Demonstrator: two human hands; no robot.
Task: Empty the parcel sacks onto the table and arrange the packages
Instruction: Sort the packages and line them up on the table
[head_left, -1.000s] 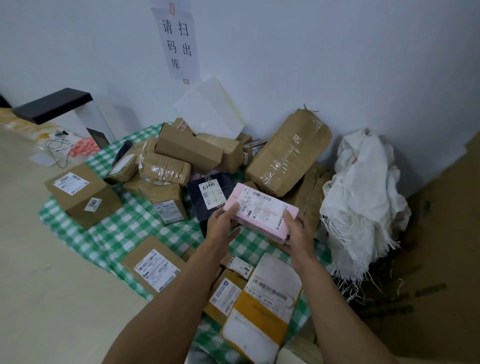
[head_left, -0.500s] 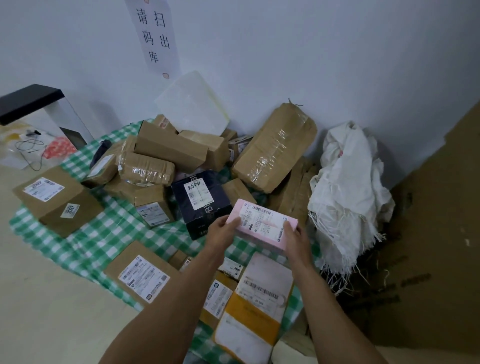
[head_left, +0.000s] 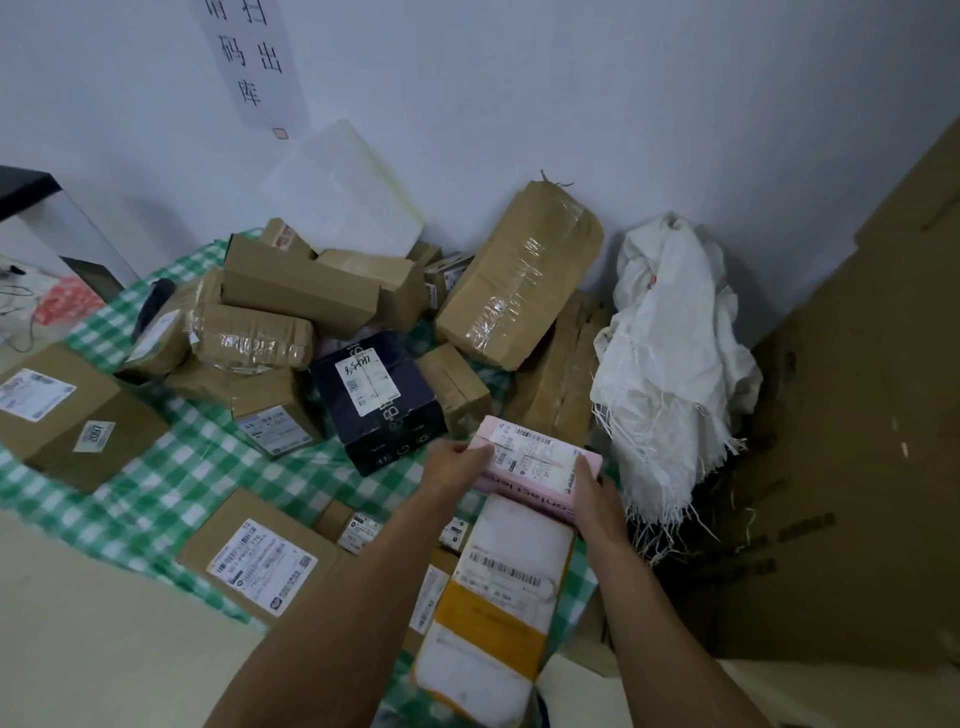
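Pink box between both hands, parcels beyond

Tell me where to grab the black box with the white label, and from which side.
Probably take the black box from above and the near side: its front face and labelled top are exposed, while brown parcels crowd its left and right flanks. Span the top, fingers over the far edge, thumb on the front face.
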